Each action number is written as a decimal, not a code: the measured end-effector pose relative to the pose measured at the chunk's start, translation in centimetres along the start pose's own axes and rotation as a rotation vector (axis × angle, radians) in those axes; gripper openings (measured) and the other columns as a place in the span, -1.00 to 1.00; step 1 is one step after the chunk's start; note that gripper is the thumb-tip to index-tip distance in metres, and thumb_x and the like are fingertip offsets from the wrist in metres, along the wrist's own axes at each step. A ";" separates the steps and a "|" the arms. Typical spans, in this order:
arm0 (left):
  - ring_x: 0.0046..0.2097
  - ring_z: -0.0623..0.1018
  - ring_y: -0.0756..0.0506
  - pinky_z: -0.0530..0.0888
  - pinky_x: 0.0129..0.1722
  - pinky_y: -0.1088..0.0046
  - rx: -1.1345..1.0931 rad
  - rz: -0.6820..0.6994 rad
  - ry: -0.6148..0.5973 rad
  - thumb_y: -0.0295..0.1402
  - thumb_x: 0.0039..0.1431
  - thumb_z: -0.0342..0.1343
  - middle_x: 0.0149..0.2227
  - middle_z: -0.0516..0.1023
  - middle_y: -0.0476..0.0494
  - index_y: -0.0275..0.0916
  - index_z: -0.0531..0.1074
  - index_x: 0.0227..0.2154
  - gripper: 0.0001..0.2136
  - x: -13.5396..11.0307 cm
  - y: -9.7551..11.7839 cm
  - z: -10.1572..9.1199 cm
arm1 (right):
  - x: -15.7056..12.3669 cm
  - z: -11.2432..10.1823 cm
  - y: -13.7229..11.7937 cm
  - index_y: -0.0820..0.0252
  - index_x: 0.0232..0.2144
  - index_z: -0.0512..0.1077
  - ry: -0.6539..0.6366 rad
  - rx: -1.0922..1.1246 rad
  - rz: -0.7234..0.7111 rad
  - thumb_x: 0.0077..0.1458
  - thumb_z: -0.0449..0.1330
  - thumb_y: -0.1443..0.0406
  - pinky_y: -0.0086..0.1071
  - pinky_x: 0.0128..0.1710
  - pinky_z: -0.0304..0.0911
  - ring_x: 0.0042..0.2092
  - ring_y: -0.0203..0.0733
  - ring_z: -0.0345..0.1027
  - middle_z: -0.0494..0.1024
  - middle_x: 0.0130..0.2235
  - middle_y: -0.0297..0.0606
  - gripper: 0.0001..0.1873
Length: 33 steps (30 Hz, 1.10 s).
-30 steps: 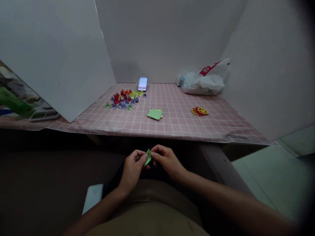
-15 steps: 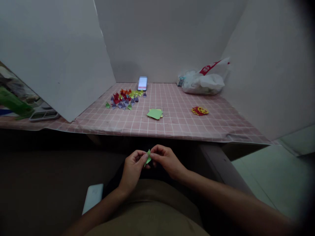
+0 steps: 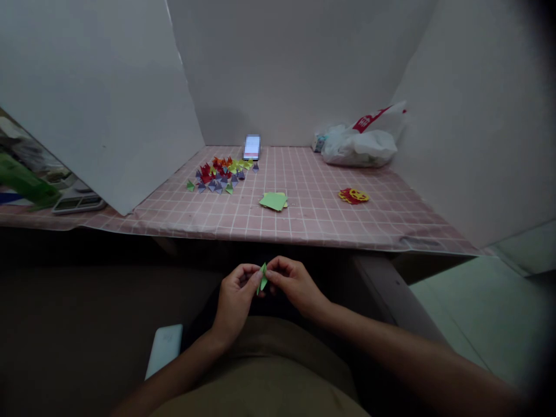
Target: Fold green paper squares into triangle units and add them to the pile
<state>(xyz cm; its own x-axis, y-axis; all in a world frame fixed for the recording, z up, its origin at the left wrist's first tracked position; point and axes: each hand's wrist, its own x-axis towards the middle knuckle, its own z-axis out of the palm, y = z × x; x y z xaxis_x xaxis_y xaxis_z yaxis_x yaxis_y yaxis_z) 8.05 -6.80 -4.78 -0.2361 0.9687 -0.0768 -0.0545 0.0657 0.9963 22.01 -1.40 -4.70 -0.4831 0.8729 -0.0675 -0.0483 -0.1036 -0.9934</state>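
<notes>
A small folded green paper [image 3: 263, 280], with pointed ends, is held over my lap, below the table's front edge. My left hand [image 3: 236, 292] pinches it from the left between thumb and fingers. On its other side my right hand [image 3: 294, 282] grips it with thumb and forefinger. The fingers cover part of the folds. On the table beyond lies a short stack of square paper sheets [image 3: 273, 201], green on top with yellow showing beneath. Farther left stand several small folded paper pieces [image 3: 219, 174] in red, orange, yellow, purple and green.
A lit phone [image 3: 252, 147] leans at the back wall. A white plastic bag [image 3: 358, 146] lies at the back right, with red and yellow cut-out shapes [image 3: 354, 196] nearer. White panels enclose the pink checked table [image 3: 313, 223]. A white slab-like device [image 3: 164, 347] rests beside my left forearm.
The green paper has turned slightly between my fingers, showing its pointed lower parts more clearly. Both hands stay almost in place.
</notes>
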 end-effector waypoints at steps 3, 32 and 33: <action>-0.43 0.49 -0.02 0.44 -0.42 0.51 0.000 -0.003 -0.001 -0.21 0.11 0.21 -0.44 0.54 -0.05 -0.29 0.52 -0.36 -0.79 -0.1 -0.2 0.0 | 0.0 0.0 0.0 0.22 -0.47 0.40 0.005 0.011 0.012 0.00 0.26 0.25 -0.42 -0.49 0.14 -0.53 -0.35 0.26 0.41 -0.52 -0.42 -0.85; -0.50 0.44 -0.01 0.35 -0.48 0.52 0.075 0.019 0.020 -0.24 0.07 0.23 -0.54 0.50 -0.02 -0.28 0.49 -0.44 -0.81 -0.2 -0.3 0.3 | 0.0 0.1 -0.2 0.19 -0.44 0.38 0.009 0.032 0.016 0.01 0.24 0.24 -0.41 -0.47 0.15 -0.52 -0.33 0.26 0.39 -0.56 -0.44 -0.86; -0.50 0.44 -0.01 0.35 -0.49 0.52 0.085 0.023 0.021 -0.24 0.07 0.23 -0.54 0.50 -0.02 -0.28 0.49 -0.44 -0.81 -0.2 -0.3 0.3 | 0.0 0.1 -0.2 0.19 -0.44 0.38 0.013 0.029 0.014 0.01 0.25 0.24 -0.41 -0.47 0.15 -0.52 -0.33 0.26 0.39 -0.56 -0.44 -0.85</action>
<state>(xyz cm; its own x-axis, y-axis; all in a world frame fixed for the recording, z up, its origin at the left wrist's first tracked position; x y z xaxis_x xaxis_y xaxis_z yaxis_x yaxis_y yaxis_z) 8.38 -6.94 -5.04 -0.2564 0.9651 -0.0534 0.0336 0.0641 0.9974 21.98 -1.44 -4.46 -0.4723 0.8775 -0.0831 -0.0671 -0.1298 -0.9893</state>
